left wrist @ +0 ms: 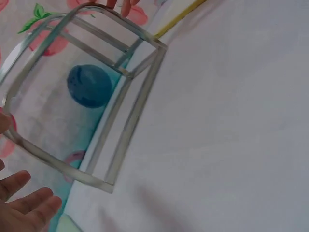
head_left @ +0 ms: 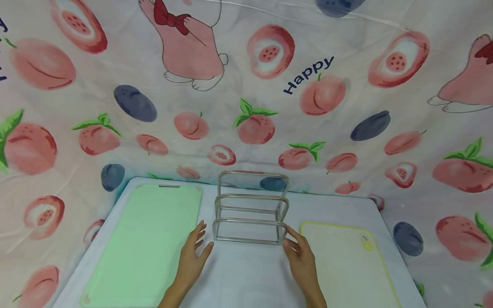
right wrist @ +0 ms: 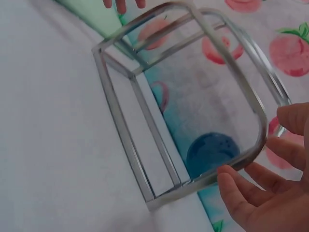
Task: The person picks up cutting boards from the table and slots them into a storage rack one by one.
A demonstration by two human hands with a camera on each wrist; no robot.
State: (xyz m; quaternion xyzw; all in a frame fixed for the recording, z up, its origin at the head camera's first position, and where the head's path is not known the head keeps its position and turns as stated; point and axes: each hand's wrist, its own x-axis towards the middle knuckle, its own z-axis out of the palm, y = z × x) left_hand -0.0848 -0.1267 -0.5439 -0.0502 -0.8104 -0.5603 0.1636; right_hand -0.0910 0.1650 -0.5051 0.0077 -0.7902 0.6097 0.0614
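Observation:
A metal wire rack (head_left: 250, 220) with several upright rounded loops stands at the middle of the table. At its right front corner, my right hand (head_left: 303, 263) has its fingertips right at the bar. The right wrist view shows that hand's loosely bent fingers (right wrist: 234, 193) along the outside of the rounded bar (right wrist: 260, 137). To the left of the rack, my left hand (head_left: 191, 259) is held with fingers spread and nothing in it. In the left wrist view its fingers (left wrist: 36, 205) lie beside the rack's side bar (left wrist: 58, 166), one fingertip close to the loop.
A green cutting board (head_left: 154, 239) lies flat on the left, partly under my left hand in view. On the right lies a pale cutting board with a yellow rim (head_left: 346, 256). A fruit-printed cloth (head_left: 215, 102) hangs behind the white-covered table (head_left: 246, 278).

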